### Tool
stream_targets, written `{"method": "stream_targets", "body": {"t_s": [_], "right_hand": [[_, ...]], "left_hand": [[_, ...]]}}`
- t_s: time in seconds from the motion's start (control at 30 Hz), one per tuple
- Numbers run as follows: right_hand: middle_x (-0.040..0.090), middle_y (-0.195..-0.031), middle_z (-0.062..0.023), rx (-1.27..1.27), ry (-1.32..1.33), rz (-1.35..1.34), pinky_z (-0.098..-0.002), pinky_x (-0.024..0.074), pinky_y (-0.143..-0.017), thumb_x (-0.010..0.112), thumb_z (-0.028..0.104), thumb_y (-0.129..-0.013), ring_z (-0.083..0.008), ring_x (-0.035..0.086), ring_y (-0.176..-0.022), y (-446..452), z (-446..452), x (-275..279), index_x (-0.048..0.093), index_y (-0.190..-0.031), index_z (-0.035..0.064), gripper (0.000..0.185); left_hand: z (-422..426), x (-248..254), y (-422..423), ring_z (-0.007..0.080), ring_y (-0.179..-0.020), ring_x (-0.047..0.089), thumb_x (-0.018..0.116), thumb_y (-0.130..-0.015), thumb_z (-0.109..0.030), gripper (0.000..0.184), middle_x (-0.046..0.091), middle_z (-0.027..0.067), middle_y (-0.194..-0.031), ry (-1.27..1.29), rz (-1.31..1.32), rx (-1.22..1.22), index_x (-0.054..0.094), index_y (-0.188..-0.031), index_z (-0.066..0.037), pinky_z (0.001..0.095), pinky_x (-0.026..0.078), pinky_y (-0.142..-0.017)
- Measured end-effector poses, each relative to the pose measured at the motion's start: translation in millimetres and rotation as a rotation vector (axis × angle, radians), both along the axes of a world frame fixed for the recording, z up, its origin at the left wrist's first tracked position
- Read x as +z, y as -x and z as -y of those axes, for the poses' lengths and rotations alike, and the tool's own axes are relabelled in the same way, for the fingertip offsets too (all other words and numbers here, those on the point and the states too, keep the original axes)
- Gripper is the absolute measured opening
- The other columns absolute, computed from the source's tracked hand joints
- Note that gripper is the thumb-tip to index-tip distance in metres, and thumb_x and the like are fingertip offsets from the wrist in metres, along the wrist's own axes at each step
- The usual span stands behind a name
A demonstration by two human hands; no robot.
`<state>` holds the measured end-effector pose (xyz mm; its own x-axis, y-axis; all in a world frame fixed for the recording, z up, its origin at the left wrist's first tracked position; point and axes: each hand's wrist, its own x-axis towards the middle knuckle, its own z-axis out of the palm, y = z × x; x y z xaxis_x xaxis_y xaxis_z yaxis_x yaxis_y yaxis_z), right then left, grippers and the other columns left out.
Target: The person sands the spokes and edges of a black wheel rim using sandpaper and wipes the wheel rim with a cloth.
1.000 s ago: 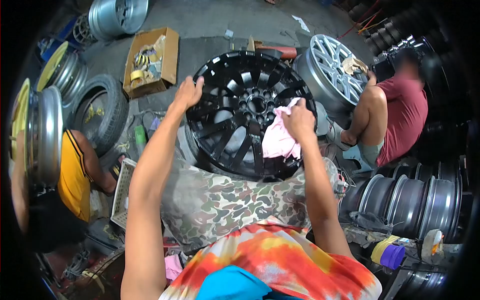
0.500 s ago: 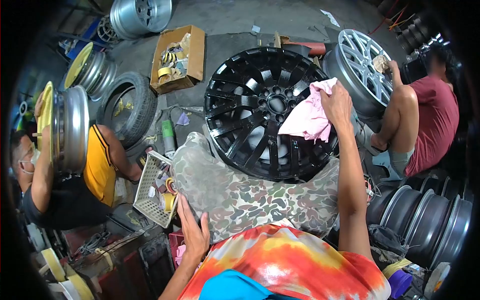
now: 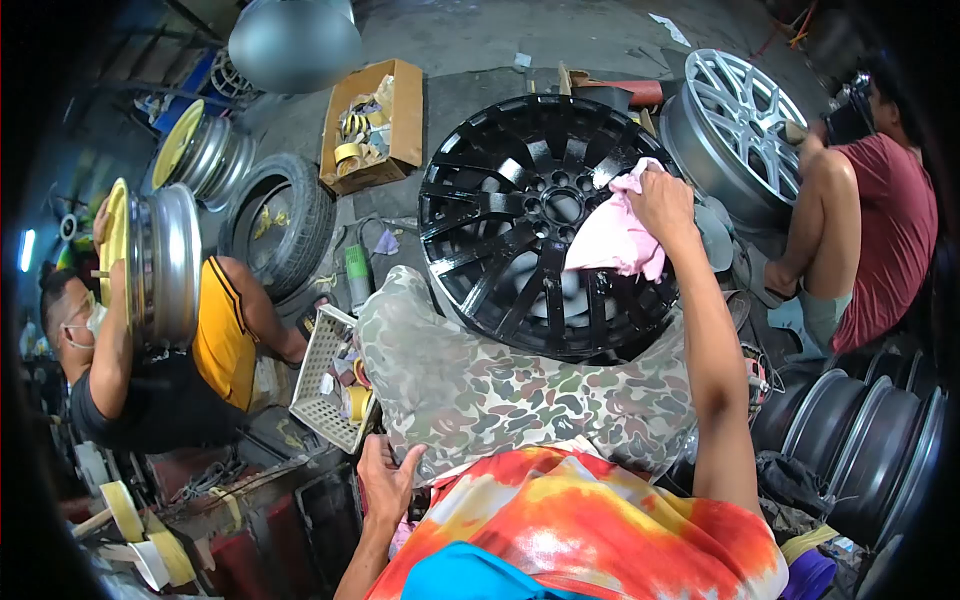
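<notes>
A glossy black multi-spoke wheel rim (image 3: 548,262) lies face up in front of my camouflage-covered legs (image 3: 480,385). On its right-hand spokes rests a crumpled pink cloth (image 3: 620,240), one corner reaching below the hub. My right hand (image 3: 664,205) is closed around the cloth's upper end, over the rim. Low beside my left thigh, my left hand (image 3: 388,480) is empty, its thumb held apart from partly bent fingers. Close to that hand, a tilted cream plastic basket (image 3: 318,425) contains tape rolls and small sanding pieces.
A cardboard box (image 3: 400,150) of tape rolls stands beyond a tyre (image 3: 280,225). At left, a person (image 3: 110,350) holds a yellow-faced rim (image 3: 150,265). Another person (image 3: 890,230) sits at right with a silver rim (image 3: 745,125). Several rims (image 3: 850,430) line the lower right.
My left hand has drawn back from the basket's edge, and its fingers have bent. The cloth and right hand stay on the rim's right side. The view has shifted slightly.
</notes>
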<state>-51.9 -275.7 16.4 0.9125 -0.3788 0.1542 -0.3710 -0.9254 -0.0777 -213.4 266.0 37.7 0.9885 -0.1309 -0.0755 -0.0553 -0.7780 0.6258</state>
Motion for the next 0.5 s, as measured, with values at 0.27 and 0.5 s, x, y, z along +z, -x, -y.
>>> {"method": "stream_targets", "body": {"t_s": [0.27, 0.5], "right_hand": [[0.07, -0.101, -0.0209, 0.135, 0.337, 0.168, -0.0421, 0.0591, -0.066, 0.061, 0.015, -0.092, -0.0323, 0.074, -0.076, 1.8, -63.3, -46.9, 0.075, -0.096, -0.0002, 0.022], [0.075, -0.097, -0.0214, 0.348, -0.434, -0.244, -0.0475, 0.0582, -0.078, 0.069, 0.017, -0.088, -0.0368, 0.075, -0.087, 78.0, -142.7, 49.8, 0.072, -0.097, -0.0034, 0.023]], "left_hand": [[-9.0, 18.1, -40.2, 0.0131, -0.06, 0.056, 0.086, -0.083, -0.006, 0.024, 0.063, 0.0079, -0.07, 0.05, 0.087, -0.004, 0.065, -0.088, 0.004, 0.0302, 0.045, -0.056], [24.2, 67.8, -117.8, 0.0121, -0.065, 0.063, 0.068, -0.097, -0.004, 0.012, 0.067, 0.0074, -0.077, 0.172, 0.345, -0.12, 0.068, -0.089, 0.005, 0.0272, 0.051, -0.064]]}}
